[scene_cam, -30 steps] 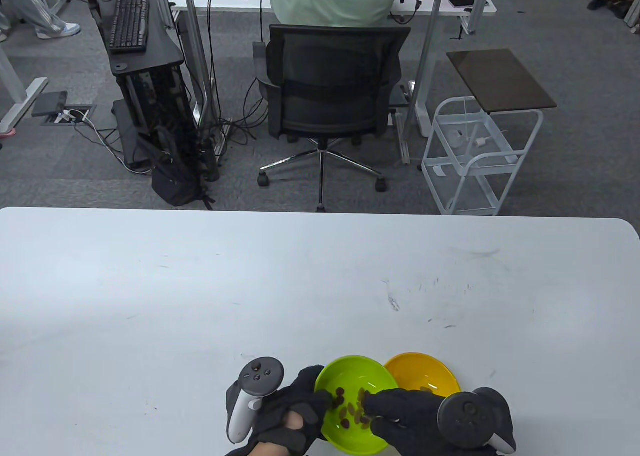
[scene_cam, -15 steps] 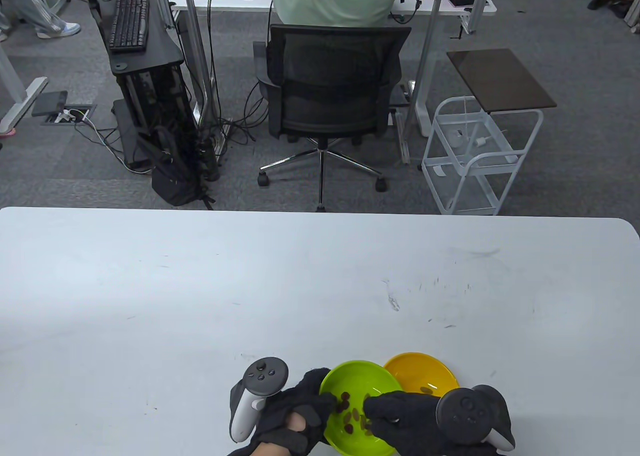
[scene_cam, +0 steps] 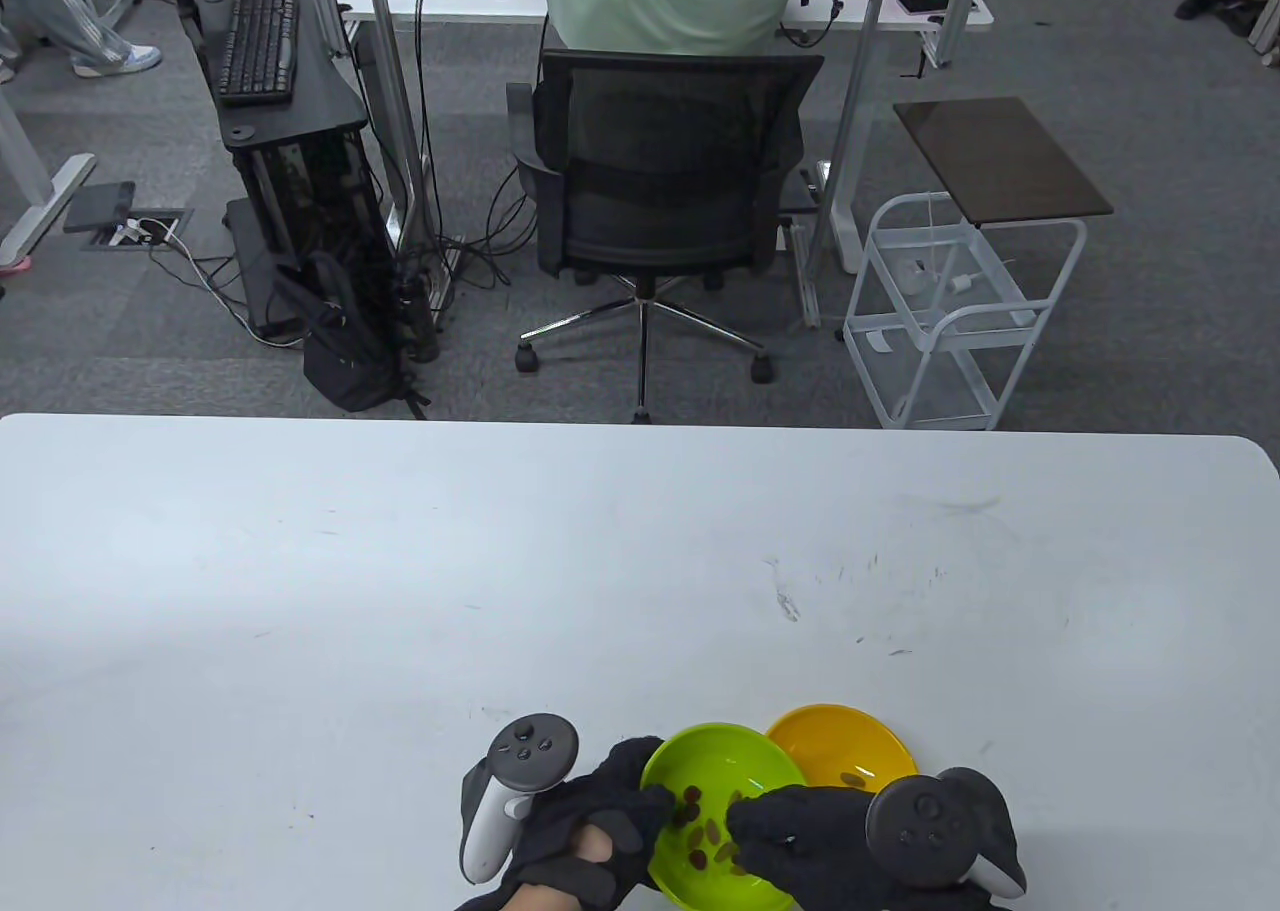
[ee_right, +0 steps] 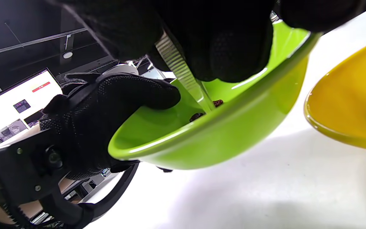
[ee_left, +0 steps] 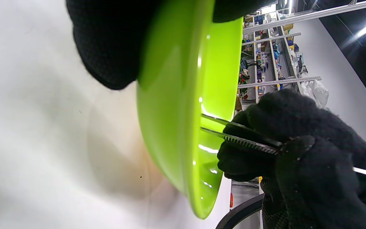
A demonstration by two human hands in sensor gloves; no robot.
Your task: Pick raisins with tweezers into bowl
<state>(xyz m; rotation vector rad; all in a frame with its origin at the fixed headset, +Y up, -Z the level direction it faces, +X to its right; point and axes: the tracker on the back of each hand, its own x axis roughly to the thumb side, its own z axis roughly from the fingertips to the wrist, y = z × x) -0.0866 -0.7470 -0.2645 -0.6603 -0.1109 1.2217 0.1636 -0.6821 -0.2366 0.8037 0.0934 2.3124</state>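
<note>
**Picking one raisin out of the green bowl**

Reaching for a single raisin is the step in hand, as I judge it. The raisins [scene_cam: 700,831] lie in a loose cluster on the floor of the green bowl [scene_cam: 720,751], close to its near side — small, dark brown and wrinkled, some touching each other. To do this well, the tips should close on one raisin only, gently, because such soft fruit may squash or stick to the metal. After the lift, it must go over the rim to the yellow bowl [scene_cam: 840,741], which stands just beside, on the right; one or two dark pieces seem to lie there already.

The tweezers [ee_left: 243,140] are thin steel with ribbed grips; their tips point down into the green bowl, close together. Whether they hold a raisin, I cannot tell.

The right hand [scene_cam: 810,836] pinches the tweezers between its fingers. The left hand [scene_cam: 590,821] grips the green bowl's left rim — in both wrist views the bowl looks tilted off the white table [scene_cam: 400,601], so it must stay steady.
</note>
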